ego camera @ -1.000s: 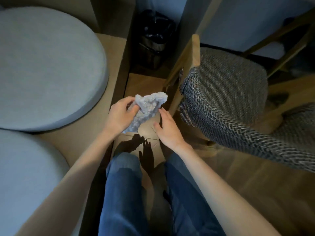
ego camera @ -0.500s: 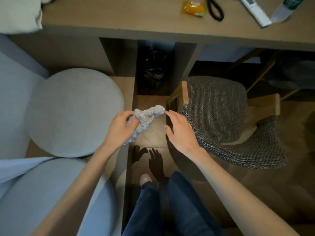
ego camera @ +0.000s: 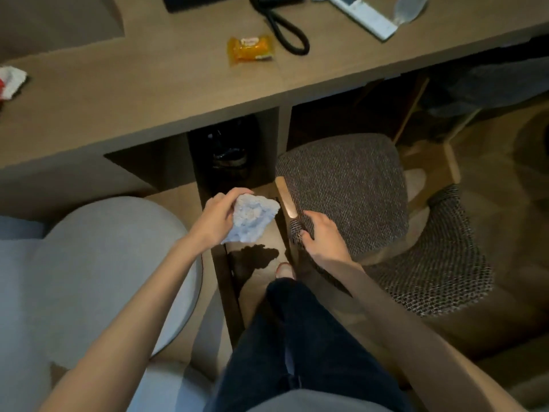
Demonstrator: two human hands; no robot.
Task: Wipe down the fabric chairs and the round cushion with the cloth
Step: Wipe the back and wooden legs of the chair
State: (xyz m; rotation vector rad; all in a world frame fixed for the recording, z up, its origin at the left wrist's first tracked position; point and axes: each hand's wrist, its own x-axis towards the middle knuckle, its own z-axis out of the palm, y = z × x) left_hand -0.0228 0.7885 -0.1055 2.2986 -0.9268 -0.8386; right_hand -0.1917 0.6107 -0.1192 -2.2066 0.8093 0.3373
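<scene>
Light is dim and warm, falling from above. The crumpled pale fluffy cloth point(ego camera: 252, 218) is the brightest patch and throws a hard dark shadow on the wooden floor point(ego camera: 256, 282). Under the long wooden desk point(ego camera: 148, 93) it is near black. A small glare sits on the grey woven fabric chair point(ego camera: 341, 188) frame. Edges bow and soften.

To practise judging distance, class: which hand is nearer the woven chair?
Right. The right hand grips the chair at its fabric edge; the left hand holds the cloth, apart to the chair's left.
</scene>
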